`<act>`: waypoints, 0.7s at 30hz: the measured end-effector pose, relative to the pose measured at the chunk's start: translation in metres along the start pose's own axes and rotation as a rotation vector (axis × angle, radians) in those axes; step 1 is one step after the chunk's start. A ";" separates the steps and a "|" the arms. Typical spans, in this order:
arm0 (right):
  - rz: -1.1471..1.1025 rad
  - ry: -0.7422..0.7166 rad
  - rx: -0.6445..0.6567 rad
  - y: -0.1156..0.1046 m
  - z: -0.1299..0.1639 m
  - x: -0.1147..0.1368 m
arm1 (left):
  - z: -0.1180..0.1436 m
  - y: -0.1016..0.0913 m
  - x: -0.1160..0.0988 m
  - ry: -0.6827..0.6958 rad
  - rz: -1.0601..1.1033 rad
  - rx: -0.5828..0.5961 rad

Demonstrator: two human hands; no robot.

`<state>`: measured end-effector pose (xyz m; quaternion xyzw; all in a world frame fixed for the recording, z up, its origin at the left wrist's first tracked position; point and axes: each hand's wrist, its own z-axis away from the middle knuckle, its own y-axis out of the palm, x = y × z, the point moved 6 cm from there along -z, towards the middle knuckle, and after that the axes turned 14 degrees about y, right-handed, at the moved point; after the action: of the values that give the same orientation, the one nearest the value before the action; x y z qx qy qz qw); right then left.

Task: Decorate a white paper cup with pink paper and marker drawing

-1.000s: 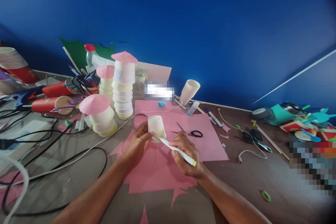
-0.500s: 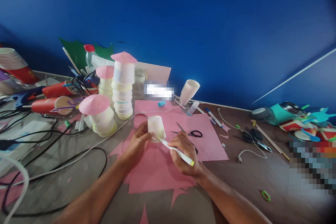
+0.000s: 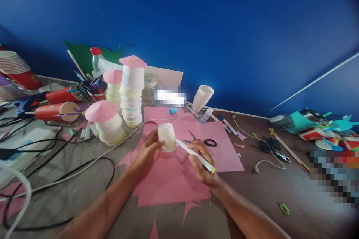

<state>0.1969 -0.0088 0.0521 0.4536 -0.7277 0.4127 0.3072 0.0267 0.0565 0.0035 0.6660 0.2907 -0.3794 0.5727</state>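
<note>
My left hand [image 3: 151, 145] grips a white paper cup [image 3: 167, 136] by its left side, upside down with the wide rim low. Faint yellow shows near that rim. In my right hand [image 3: 203, 162] is a white marker [image 3: 196, 156] with a yellow end, its yellow tip at the cup's right edge; I cannot tell whether they touch. Both hands are above sheets of pink paper [image 3: 174, 190]. Black-handled scissors [image 3: 210, 142] lie partly hidden behind my right hand.
To the left stand stacked-cup towers [image 3: 131, 101] with pink paper cone tops. A cup stack [image 3: 203, 97] leans near the blue wall. Cables [image 3: 92, 160] cross the left side; a teal bottle [image 3: 297, 120] lies far right. Loose markers [image 3: 228, 125] rest behind the paper.
The marker has moved right and slightly up, from the cup's lower front to its right edge. My left hand and the cup have stayed almost in place.
</note>
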 end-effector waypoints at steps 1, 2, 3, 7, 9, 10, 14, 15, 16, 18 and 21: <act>-0.011 0.019 -0.022 -0.001 0.000 -0.002 | 0.000 0.000 0.000 0.000 0.001 -0.003; -0.019 0.033 -0.034 -0.001 0.001 -0.004 | 0.000 0.000 0.001 -0.002 0.000 -0.003; -0.024 0.036 -0.036 -0.001 0.001 -0.004 | 0.000 -0.001 0.001 -0.002 -0.002 -0.005; -0.028 -0.005 0.028 0.004 0.001 0.002 | 0.001 -0.001 0.001 0.007 -0.010 0.006; -0.022 -0.039 0.063 0.006 0.001 0.008 | 0.001 -0.001 0.001 0.010 -0.018 0.019; -0.013 -0.054 0.074 0.007 0.000 0.010 | 0.001 0.000 0.000 0.012 -0.021 0.024; 0.027 -0.083 0.084 0.008 -0.002 0.017 | 0.001 0.001 -0.002 0.020 -0.032 0.018; 0.033 -0.086 0.086 0.008 -0.002 0.018 | 0.001 0.001 -0.002 0.020 -0.033 0.015; 0.040 -0.090 0.092 0.009 -0.002 0.018 | 0.001 0.001 -0.002 0.019 -0.032 0.011; 0.059 -0.112 0.104 0.010 -0.001 0.018 | 0.001 0.001 -0.002 0.020 -0.029 0.008; 0.088 -0.145 0.099 0.012 0.001 0.019 | 0.000 0.001 -0.001 0.027 -0.027 0.016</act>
<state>0.1784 -0.0141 0.0631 0.4647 -0.7458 0.4274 0.2124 0.0269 0.0562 0.0049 0.6717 0.3042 -0.3806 0.5581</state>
